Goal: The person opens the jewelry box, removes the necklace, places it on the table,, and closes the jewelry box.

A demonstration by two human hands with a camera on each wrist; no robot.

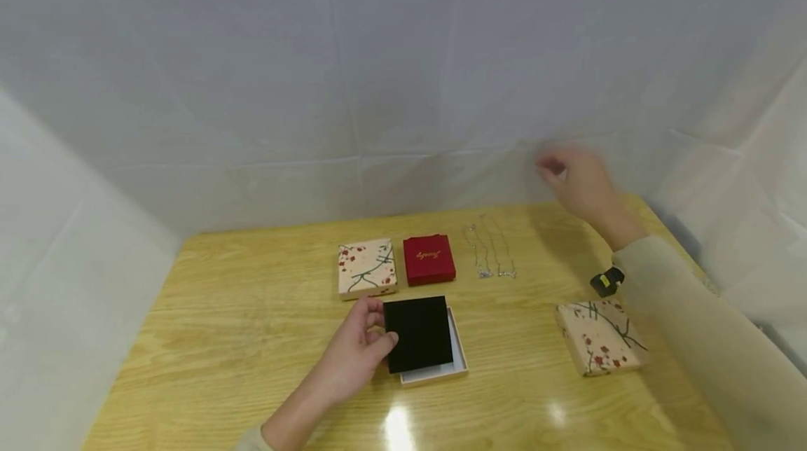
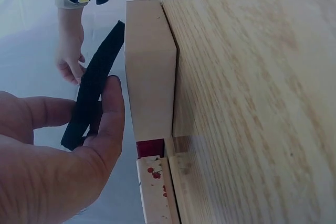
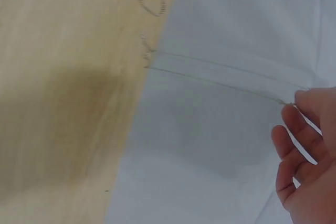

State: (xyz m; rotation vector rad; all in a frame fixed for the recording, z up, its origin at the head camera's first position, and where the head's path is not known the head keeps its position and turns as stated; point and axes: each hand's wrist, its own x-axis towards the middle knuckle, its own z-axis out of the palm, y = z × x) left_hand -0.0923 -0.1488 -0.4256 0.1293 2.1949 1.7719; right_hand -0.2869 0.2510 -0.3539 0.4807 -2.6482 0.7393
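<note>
My left hand (image 1: 358,351) pinches the edge of a square black jewelry-box pad (image 1: 418,333), which is tilted over an open box base (image 1: 465,367). The left wrist view shows thumb and fingers on either side of the pad (image 2: 97,85), beside the plain outer wall of the box base (image 2: 152,77). Raised above the back right of the table, my right hand (image 1: 576,181) is blurred in the head view. In the right wrist view, its thumb and index finger pinch a thin necklace (image 3: 220,82) that hangs in two strands. More necklaces (image 1: 492,248) lie on the table.
A flower-patterned box (image 1: 368,269) and a red jewelry box (image 1: 429,260) stand behind the box base. Another flower-patterned piece (image 1: 602,339) lies at the right, near the right sleeve. White cloth (image 1: 403,87) hangs behind the wooden table (image 1: 239,311).
</note>
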